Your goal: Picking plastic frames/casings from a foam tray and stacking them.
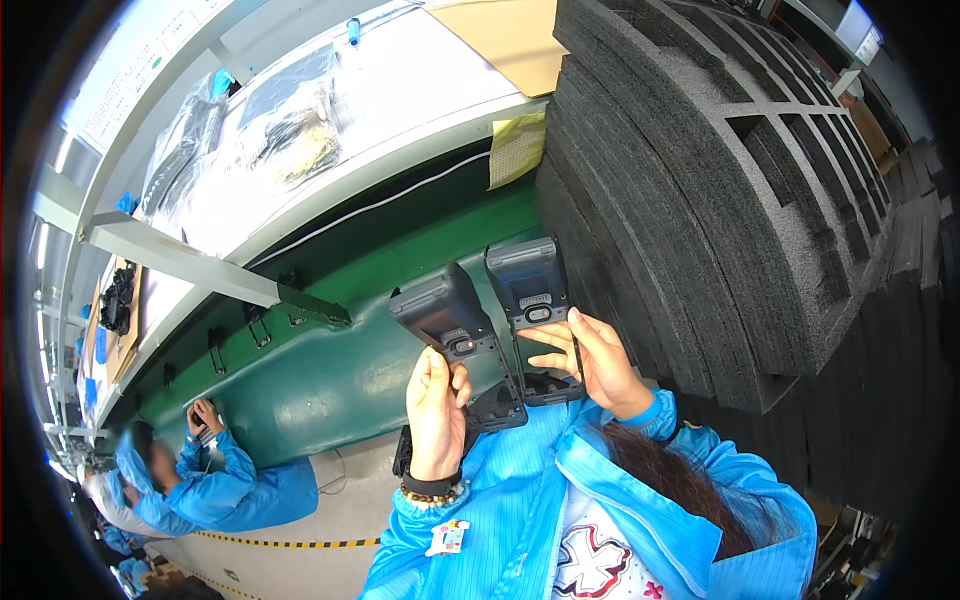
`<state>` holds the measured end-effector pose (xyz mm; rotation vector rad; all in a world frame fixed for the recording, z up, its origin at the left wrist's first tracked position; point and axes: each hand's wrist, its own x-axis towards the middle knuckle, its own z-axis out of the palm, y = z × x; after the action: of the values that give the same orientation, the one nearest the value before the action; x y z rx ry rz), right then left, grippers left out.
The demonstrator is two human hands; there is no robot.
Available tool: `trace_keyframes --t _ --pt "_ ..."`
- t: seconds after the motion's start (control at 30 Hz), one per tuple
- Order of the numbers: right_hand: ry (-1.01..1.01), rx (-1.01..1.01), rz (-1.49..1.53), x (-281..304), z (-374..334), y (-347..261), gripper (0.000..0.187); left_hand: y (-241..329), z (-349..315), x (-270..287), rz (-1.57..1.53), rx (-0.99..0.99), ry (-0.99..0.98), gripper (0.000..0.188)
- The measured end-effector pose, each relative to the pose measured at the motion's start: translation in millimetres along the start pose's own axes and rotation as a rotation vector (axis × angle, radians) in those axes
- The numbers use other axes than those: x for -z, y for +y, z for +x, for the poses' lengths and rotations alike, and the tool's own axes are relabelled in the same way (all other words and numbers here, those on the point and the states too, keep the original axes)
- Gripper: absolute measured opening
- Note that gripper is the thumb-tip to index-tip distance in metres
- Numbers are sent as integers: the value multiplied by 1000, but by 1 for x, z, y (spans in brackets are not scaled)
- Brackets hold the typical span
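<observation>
My left hand (436, 412) is closed on a dark grey plastic device housing (437, 306), pinching its side edge between thumb and fingers. A second, similar dark grey device housing (528, 274) stands beside it on the right, gripped along its edge by my right hand (603, 366). Each housing has a solid block at its far end, a small oval window with a red mark, and an open frame toward me. The two are held side by side, tilted, above the green work surface. Some of my right fingers show through the right housing's open frame.
A tall stack of black foam trays (660, 220) with cut-out pockets rises on the right. Beyond the green surface (330, 385) is a white shelf (385, 100) with bagged parts (290, 125) and yellow sheets. A co-worker in blue (225, 480) sits at the left.
</observation>
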<state>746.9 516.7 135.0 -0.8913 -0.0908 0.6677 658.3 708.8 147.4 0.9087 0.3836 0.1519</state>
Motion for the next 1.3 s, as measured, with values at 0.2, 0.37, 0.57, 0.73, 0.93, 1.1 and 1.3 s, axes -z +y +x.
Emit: trace_keyframes --t 0.2,0.37,0.57,0.73,0.93,1.1,1.3 --pt "-4 16 -44 -2 -1 0 47 0 -1 1 1 3 26 27" --pt "5 18 -70 -5 1 1 47 0 0 3 -26 12 31 27" --pt "2 -17 -20 -3 6 -1 40 2 -1 7 -97 36 87 29" --pt "37 -182 205 18 15 11 39 5 2 -2 -266 -8 -194 48" --pt "-378 -346 537 9 21 8 77 -3 13 16 -422 130 -300 61" --pt "-433 -250 502 8 19 10 80 -3 12 10 -244 64 -220 56" --pt "-229 -136 -201 -4 17 8 78 0 12 6 -221 64 -154 57"
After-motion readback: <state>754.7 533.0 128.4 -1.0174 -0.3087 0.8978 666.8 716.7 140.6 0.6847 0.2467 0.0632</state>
